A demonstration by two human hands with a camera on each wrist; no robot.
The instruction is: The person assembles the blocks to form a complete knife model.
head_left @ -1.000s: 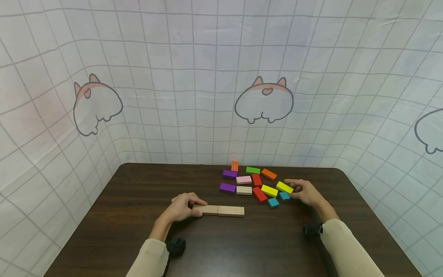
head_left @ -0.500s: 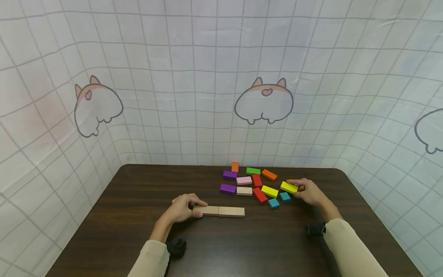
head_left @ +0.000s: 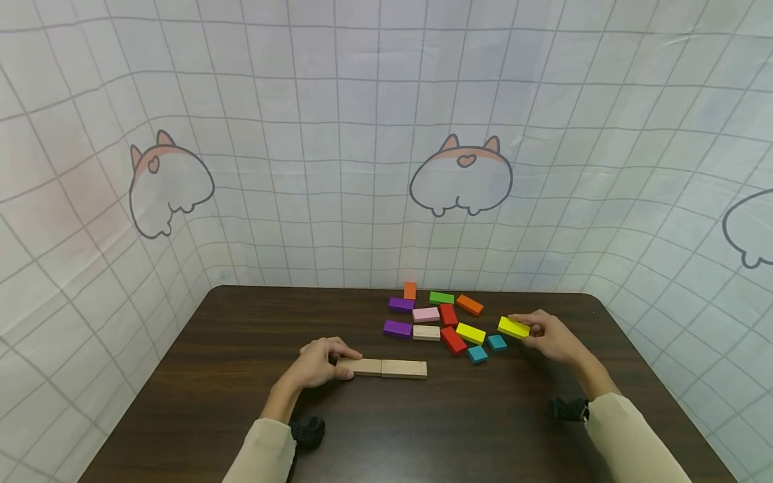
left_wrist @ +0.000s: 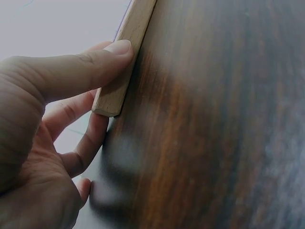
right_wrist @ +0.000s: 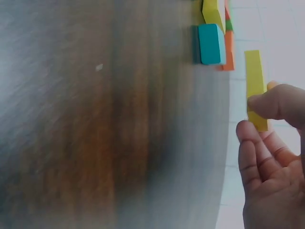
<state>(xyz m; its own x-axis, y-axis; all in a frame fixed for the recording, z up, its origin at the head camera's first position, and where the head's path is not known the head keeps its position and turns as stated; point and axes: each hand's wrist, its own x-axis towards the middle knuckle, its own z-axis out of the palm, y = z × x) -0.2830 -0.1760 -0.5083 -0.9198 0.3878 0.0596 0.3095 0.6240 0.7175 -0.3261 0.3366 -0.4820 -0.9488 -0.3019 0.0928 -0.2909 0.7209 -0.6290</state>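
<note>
Two plain wooden blocks lie end to end in a row on the dark table. My left hand [head_left: 320,362] pinches the outer end of the left wooden block [head_left: 365,367], thumb on the near side, as the left wrist view shows [left_wrist: 112,95]. The right wooden block [head_left: 403,369] continues the row, its end against the first. At the right, my right hand [head_left: 551,335] pinches a yellow block [head_left: 513,327] between thumb and fingers. In the right wrist view that yellow block [right_wrist: 255,76] appears raised off the table, beside a teal block [right_wrist: 211,44].
Behind the row lie several coloured blocks: purple [head_left: 398,329], pink [head_left: 425,314], red [head_left: 453,340], green [head_left: 442,298], orange [head_left: 470,305], another yellow [head_left: 470,333] and teal [head_left: 477,354]. A pale block [head_left: 426,333] lies among them. A gridded white curtain [head_left: 314,201] borders the table's back edge.
My right hand has taken the yellow block and moved it rightward, away from the other coloured blocks. My left hand stays on the wooden block.
</note>
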